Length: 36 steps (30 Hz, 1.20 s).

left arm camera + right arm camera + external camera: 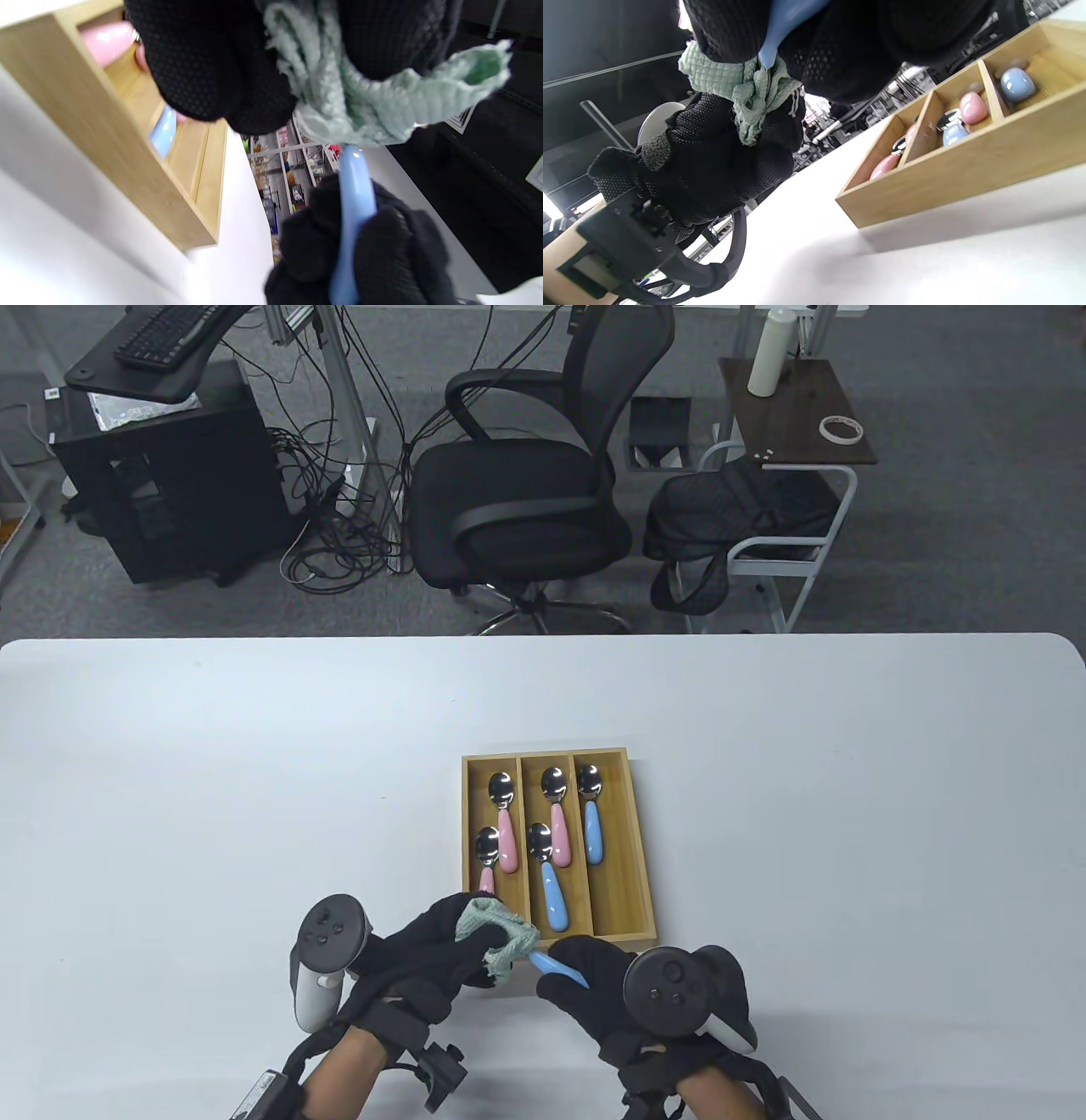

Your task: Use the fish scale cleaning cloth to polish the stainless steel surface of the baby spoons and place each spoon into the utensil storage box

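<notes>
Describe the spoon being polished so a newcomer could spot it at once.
Start at the wooden box mid-table, then look just in front of it. The blue-handled spoon sits between the two hands, its bowl wrapped in the green cloth. Unlike the others, it is outside the box.

The bowl of the blue-handled spoon (560, 968) is wrapped out of sight inside the green cloth (501, 936) (no view shows it), and the lower pink spoon (487, 861) is part-hidden behind the left hand (424, 963).

Office or lab workspace: white tabletop (254, 746); mesh office chair (526, 475) at 12 o'clock; keyboard (165, 335) and computer tower (170, 483) at 10 o'clock; grey carpet.
</notes>
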### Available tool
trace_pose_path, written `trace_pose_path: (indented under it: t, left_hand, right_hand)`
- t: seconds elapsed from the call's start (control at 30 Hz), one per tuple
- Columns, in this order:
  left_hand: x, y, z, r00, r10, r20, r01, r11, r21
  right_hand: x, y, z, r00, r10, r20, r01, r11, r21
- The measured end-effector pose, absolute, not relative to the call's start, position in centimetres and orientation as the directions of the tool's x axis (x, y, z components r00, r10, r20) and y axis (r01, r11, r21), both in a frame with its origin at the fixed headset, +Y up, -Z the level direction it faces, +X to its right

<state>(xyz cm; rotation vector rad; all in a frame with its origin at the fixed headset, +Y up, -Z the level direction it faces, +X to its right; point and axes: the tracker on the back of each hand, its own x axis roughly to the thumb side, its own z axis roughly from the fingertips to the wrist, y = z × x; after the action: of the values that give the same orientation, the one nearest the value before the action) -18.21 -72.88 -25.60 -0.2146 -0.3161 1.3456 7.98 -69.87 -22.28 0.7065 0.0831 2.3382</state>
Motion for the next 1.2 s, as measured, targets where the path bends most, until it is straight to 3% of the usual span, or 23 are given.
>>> trace_pose_path:
  t: [0.1,0.17,0.33,0.4,0.67,0.93,1.2]
  left_hand:
    - [-18.3,-71.9,-25.0,0.294,0.933,0.208,-0.899,0.344,-0.271]
    - [-18.2,-71.7,-24.8,0.281,0.931,0.234,-0.895,0.342,-0.284]
    - [-18.1,-72.7,-25.4,-0.045,0.996,0.074,-0.869,-0.002,-0.496]
    - [-18.1,-73.0,-25.6,-0.107,0.993,0.041,-0.837,-0.067,-0.543]
    - [-18.3,-71.7,-24.8,0.209,0.944,0.257,-0.9,0.288,-0.326]
    - [-18.2,-70.6,-24.0,0.349,0.863,0.365,-0.876,0.439,-0.2]
    - [-18.1,-71.4,-24.5,-0.033,0.982,0.185,-0.9,0.052,-0.433]
  right_hand:
    - [7.6,-69.8,-21.9,-0.652,0.569,0.501,-0.576,-0.801,0.16]
    - [7.6,-69.6,-21.6,-0.683,0.504,0.528,-0.548,-0.832,0.086]
    - [8.1,-69.0,-21.3,-0.664,0.515,0.542,-0.583,-0.81,0.055]
    - [8.2,-68.8,-21.2,-0.663,0.505,0.553,-0.578,-0.815,0.051]
    - [7.3,-68.9,-20.4,-0.686,0.392,0.613,-0.49,-0.872,0.009]
    - [7.1,-69.0,-20.4,-0.704,0.355,0.615,-0.472,-0.881,-0.033]
    - [7.2,-68.8,-20.2,-0.683,0.395,0.614,-0.515,-0.857,-0.021]
